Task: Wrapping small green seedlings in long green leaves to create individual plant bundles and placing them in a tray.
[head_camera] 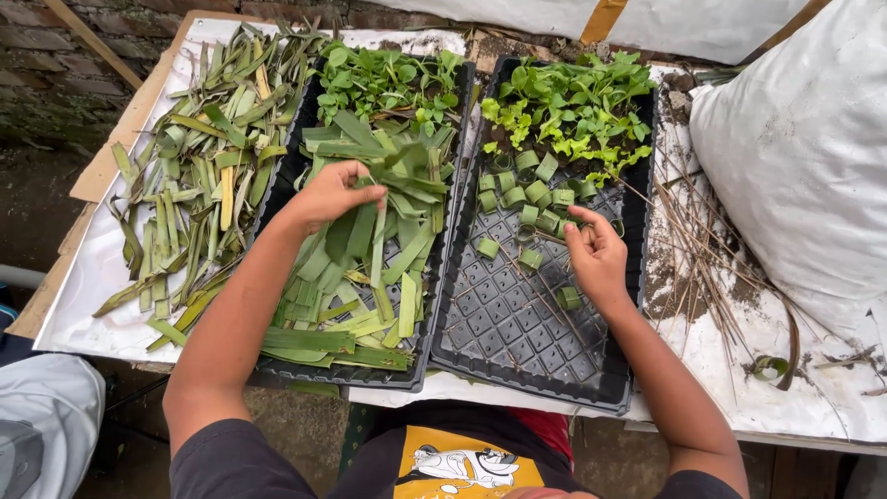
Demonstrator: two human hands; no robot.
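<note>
**A:** What takes up the most room?

**B:** The bench (111, 305), covered with a white sheet. A big white sack (795, 157) sits at its right end, and a loose heap of cut leaf strips (199, 176) lies on the left.

**A:** And in the middle?

**B:** Two black trays side by side, edges touching. The left tray (277, 189) holds seedlings at the far end and a pile of flat green leaf strips (360, 277) over the rest. The right tray (517, 342) has seedlings (568, 106) at the far end, then a cluster of small leaf rings (531, 185) standing in its cells; the near half is bare grid.

**A:** Where are the hands?

**B:** The left hand (333, 192) is over the left tray, its fingers (370, 192) clenched on the top end of a long strip (377, 245) from the pile. The right hand (599, 254) is over the right tray, fingers curled, fingertips pinching at a ring (565, 225) at the near edge of the cluster.

**A:** Anything smaller?

**B:** Thin dry stalks (702, 259) scattered with soil between the right tray and the sack, and one stray ring (567, 298) just by the right wrist.
</note>
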